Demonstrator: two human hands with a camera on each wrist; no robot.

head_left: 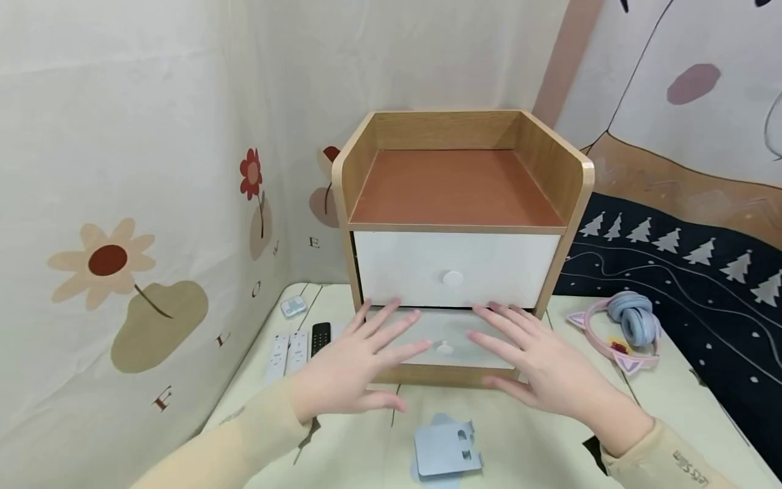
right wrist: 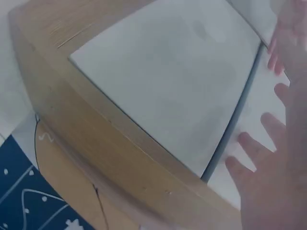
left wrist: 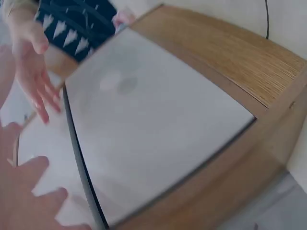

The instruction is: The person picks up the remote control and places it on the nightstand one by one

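In the head view a small wooden cabinet [head_left: 455, 187] with two white drawers stands on the table. Its upper drawer [head_left: 403, 268] and lower drawer [head_left: 421, 326] both look pushed in, each with a round white knob. My left hand [head_left: 360, 363], fingers spread and palm down, is in front of the lower drawer's left part. On the other side my right hand [head_left: 537, 356] spreads its fingers before the lower drawer's right part. Neither hand holds anything; whether the fingertips touch the drawer front I cannot tell. A grey-blue metal bookend-like plate [head_left: 446, 448] lies between the forearms.
Left of the cabinet lie two white remotes [head_left: 297, 352], a black remote [head_left: 320, 337] and a small white-and-blue box [head_left: 294, 307]. Blue-and-pink cat-ear headphones [head_left: 635, 319] rest at the right. Printed curtains [head_left: 153, 170] hang around the table [head_left: 519, 441].
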